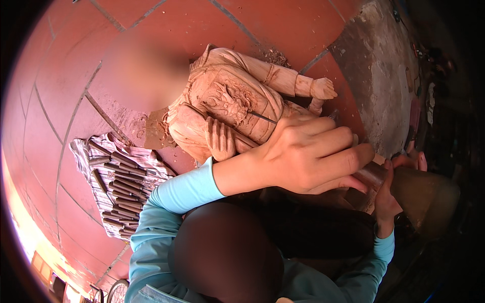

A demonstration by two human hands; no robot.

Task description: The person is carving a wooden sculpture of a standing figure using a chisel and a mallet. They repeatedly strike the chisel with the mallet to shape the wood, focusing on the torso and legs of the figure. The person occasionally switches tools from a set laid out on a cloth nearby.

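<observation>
A carved wooden statue (262, 76) of a robed figure lies on the floor, its head end blurred. My left hand (318, 151) is closed around a carving chisel (263, 118), and the thin dark blade reaches the relief on the statue's chest. The brown handle end (371, 174) sticks out past my fingers on the right. My right hand (386, 199) is behind that end, wrapped on a brown wooden mallet (427, 199); part of its grip is hidden and dim. Below my left wrist, the statue's carved hand (220, 139) is partly covered.
Several dark-handled carving tools (126, 187) lie in a row on a striped cloth (83, 156) to the left. Wood shavings (275, 56) are scattered around the statue on the red tile floor (166, 25). A grey worn slab (379, 76) is at the right, and a bicycle wheel (118, 292) at lower left.
</observation>
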